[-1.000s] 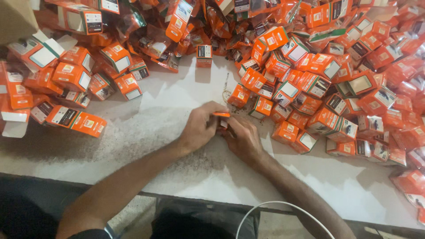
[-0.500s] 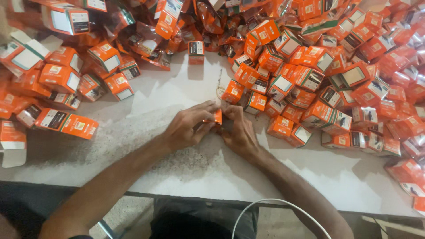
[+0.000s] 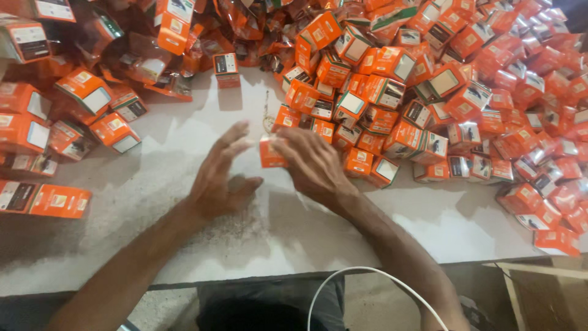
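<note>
Both hands are working over the white table (image 3: 184, 153): the right hand (image 3: 312, 162) is gripping a small orange box (image 3: 271, 153) at the edge of the heaped orange boxes (image 3: 465, 79), while the left hand (image 3: 222, 178) is hovering beside it, fingers spread and holding nothing.

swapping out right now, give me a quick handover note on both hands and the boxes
Left hand: open, fingers spread, on the white table, beside the small orange box.
Right hand: grips that box from the right, just above the table.
Heap of orange boxes covers the far and right side; more boxes at left.
Done: one box pulled clear of the heap.
Left: the heap is unsorted.
</note>
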Demonstrator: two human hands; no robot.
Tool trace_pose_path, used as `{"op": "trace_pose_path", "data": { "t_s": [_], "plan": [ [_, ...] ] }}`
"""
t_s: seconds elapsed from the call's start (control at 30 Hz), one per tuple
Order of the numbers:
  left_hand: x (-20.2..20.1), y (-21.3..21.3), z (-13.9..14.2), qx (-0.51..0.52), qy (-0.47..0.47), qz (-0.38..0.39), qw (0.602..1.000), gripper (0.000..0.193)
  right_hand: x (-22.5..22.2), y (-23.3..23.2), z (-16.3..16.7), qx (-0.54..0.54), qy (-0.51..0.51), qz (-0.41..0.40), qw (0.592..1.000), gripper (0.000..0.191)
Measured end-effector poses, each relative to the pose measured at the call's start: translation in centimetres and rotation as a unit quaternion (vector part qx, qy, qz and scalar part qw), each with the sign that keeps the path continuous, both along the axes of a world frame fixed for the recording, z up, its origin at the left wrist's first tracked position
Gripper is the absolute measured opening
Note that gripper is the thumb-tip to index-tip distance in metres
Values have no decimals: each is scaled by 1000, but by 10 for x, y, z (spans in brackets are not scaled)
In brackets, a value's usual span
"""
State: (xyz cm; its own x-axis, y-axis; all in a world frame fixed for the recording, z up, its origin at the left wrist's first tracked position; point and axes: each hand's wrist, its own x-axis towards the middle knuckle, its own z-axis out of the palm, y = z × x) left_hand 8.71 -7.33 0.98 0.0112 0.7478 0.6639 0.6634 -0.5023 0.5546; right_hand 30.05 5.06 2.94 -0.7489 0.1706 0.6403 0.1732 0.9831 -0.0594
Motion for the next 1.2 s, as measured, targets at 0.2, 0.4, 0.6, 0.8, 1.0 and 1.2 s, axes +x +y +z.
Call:
{"op": "trace_pose_path", "data": {
  "t_s": [0.2,0.4,0.6,0.8,1.0,1.2],
  "plan": [
    [6,12,-9,-62,13,99,993,59,47,42,51,37,166,-268,948,57],
    [30,72,-8,-78,64,4,995,124,71,-6,20,-13,-76,-195,978,89],
    [89,128,-23,-105,72,49,991,140,127,1,-12,62,-74,-348,933,88],
    [123,155,-25,-80,46,91,992,137,166,54,-13,107,-107,-318,936,91],
    [93,197,12,-88,112,-9,990,132,168,56,-14,86,-89,-348,929,90],
    [38,215,52,-154,131,75,977,82,164,55,-18,76,-79,-349,930,83]
  ]
}}
